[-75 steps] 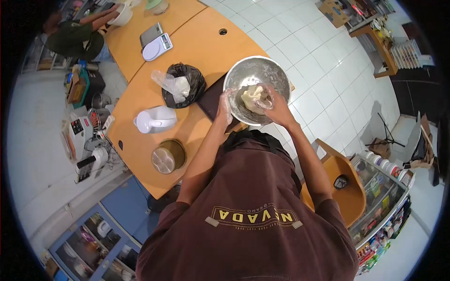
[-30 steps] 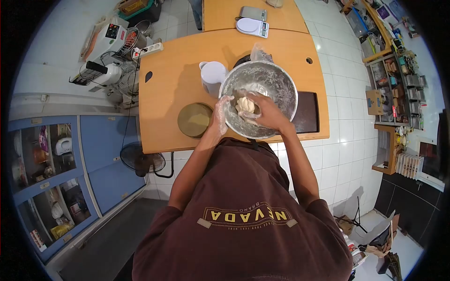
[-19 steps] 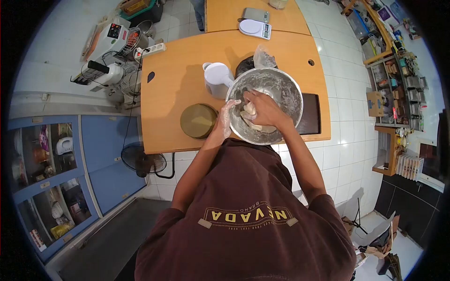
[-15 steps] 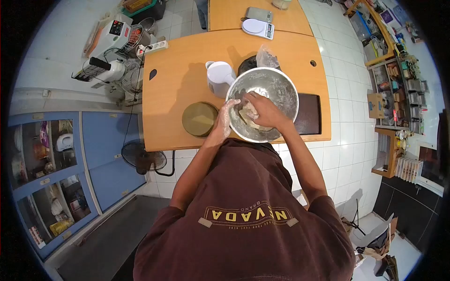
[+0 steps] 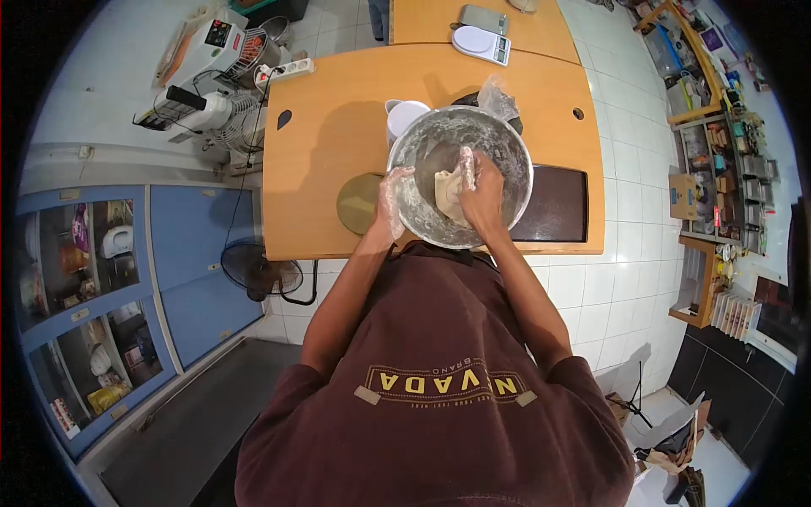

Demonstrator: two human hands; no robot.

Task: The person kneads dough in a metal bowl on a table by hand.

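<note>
The dough [image 5: 448, 193] lies in the bowl [image 5: 500, 145], at the near side of the table [image 5: 329, 110]. A round tin [image 5: 356, 204] sits to the bowl's left, a tray [image 5: 559, 201] to its right. Behind it are a jug [image 5: 405, 115], on the left, and a plastic bag [image 5: 498, 99]. Farther back, two scales [image 5: 481, 44] rest on another table [image 5: 422, 20].

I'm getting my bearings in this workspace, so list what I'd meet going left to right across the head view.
Black fan → round container → left hand → dough → right hand → dark tray → cardboard box.
</note>
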